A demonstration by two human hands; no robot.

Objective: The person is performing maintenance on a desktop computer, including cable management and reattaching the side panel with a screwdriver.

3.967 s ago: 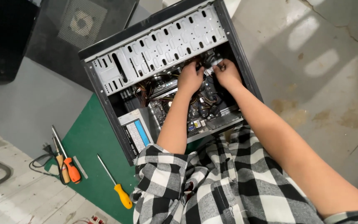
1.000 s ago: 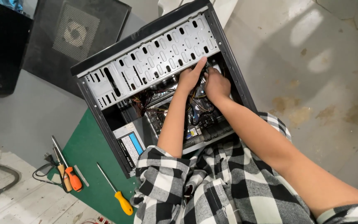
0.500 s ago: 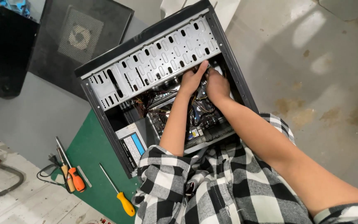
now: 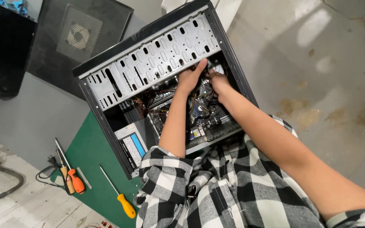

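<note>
Both hands worked close together inside the open computer case (image 4: 106,122): the left hand (image 4: 189,78) and right hand (image 4: 218,81) pinched cables (image 4: 199,101) just under the perforated drive cage (image 4: 157,59), above the motherboard (image 4: 203,120). A yellow-handled screwdriver (image 4: 119,194) lay well apart.

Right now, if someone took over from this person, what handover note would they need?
Left hand: inside the open computer case, fingers up against the perforated drive cage, among the cables; whether it grips anything cannot be told.
Right hand: beside the left hand, deep in the same corner by the cables; grip also hidden.
Things: case lies on a green mat, side panel off, motherboard and power supply inside.
Tools: yellow screwdriver and orange screwdriver lie untouched on the mat.
Done: case opened.
Left: whatever the hands are working on in the cable corner; the cables look loose.
</note>
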